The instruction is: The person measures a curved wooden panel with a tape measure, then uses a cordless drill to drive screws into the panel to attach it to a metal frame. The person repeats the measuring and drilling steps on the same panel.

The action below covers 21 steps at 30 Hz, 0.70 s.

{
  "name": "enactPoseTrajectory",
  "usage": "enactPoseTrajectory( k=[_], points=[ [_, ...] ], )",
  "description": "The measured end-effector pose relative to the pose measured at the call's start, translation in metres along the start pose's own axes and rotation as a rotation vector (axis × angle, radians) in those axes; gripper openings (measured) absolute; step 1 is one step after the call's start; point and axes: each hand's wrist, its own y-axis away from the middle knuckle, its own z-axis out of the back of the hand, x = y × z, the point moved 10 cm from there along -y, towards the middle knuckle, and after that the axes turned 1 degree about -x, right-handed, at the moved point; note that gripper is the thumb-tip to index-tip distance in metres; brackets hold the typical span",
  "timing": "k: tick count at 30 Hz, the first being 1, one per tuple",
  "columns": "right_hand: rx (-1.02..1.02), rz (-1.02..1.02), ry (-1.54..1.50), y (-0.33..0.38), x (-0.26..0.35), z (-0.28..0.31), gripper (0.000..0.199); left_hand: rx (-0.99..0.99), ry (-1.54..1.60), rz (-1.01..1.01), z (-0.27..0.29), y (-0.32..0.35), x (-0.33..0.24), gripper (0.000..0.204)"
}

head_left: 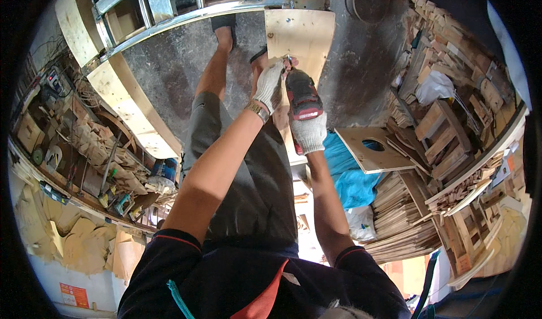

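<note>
Both gloved hands on a power drill [302, 96] at the plywood panel [302, 34].

Right hand [310, 132] has a closed grip on the drill's handle; left hand [269, 86] wraps near its nose, just at the panel's lower edge. Panel stands by the person's feet, below the metal ladder [169, 17]. Drill looks heavy and rigid, best held by the handle; the panel stiff and light.

White knit gloves [309, 133], red-black drill [302, 96], pale plywood board [299, 34].
</note>
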Motion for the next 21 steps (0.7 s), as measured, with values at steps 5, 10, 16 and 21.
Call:
enactPoseTrajectory(
  k=[5,10,16,21],
  points=[
    [0.153,-0.003,0.104,0.026,-0.007,-0.022,0.055,-0.027,0.185,0.131,0.021,0.018,0.04,0.019],
    [0.177,-0.04,0.083,0.04,-0.019,-0.033,0.056,-0.123,0.117,0.167,0.039,0.032,0.061,0.028],
    [0.244,-0.148,0.089,0.041,-0.033,-0.031,0.057,-0.18,0.077,0.146,0.026,0.038,0.048,0.021],
    [0.176,-0.17,0.045,0.03,-0.026,-0.016,0.051,-0.164,0.002,0.027,0.007,0.032,0.019,0.019]
  ],
)
